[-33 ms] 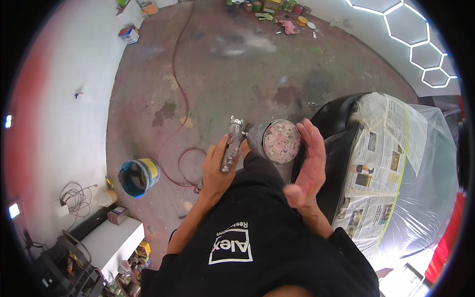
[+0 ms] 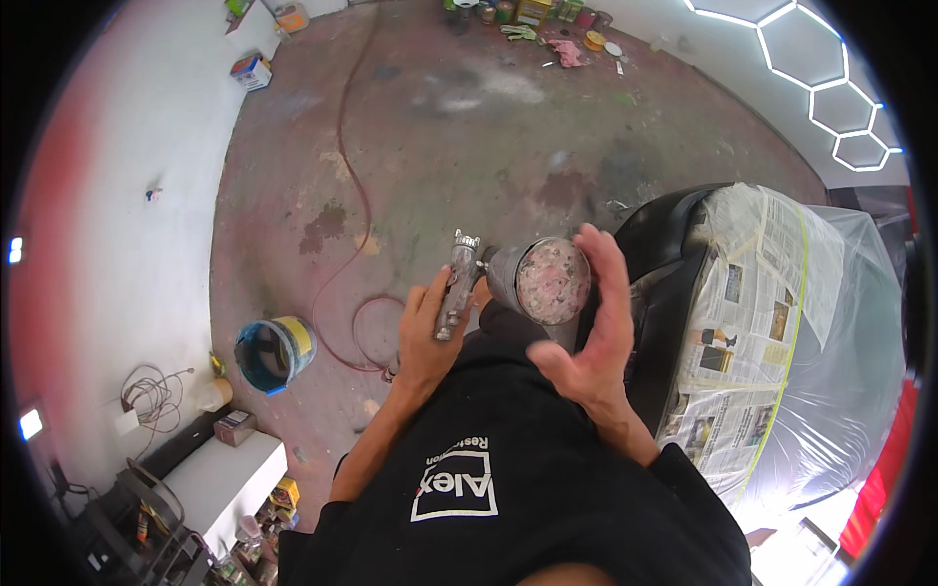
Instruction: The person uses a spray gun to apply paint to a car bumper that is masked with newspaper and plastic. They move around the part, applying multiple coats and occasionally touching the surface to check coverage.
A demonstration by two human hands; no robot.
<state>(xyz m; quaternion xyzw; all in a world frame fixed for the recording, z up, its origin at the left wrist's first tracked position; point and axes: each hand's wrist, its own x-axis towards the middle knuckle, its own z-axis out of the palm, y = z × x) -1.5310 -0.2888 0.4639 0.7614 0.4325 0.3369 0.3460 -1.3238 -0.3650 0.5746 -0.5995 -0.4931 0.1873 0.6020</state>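
A metal paint spray gun [image 2: 457, 303] is gripped in my left hand [image 2: 426, 337], fingers wrapped round its body. Its cup lies tipped to the right, and the round cup end [image 2: 553, 281], speckled pink and grey with paint, shows toward me. Just right of the cup is my right hand [image 2: 601, 337], open, its fingers stretched up along the rim and the thumb spread out below. Whether those fingertips touch the cup I cannot tell. A thin red hose [image 2: 363, 186] runs over the floor and loops near my left wrist.
At my right stands a black vehicle part [image 2: 664, 264] beside newspaper masking [image 2: 743, 322] and clear plastic sheeting [image 2: 845, 342]. A blue bucket [image 2: 262, 356] sits on the left of the stained floor [image 2: 469, 146]. A white-topped bench [image 2: 230, 488] is at lower left; cans [image 2: 532, 12] line the far wall.
My right hand has shifted a little left toward the cup, its thumb now farther below it. The left hand and spray gun have stayed nearly in place.
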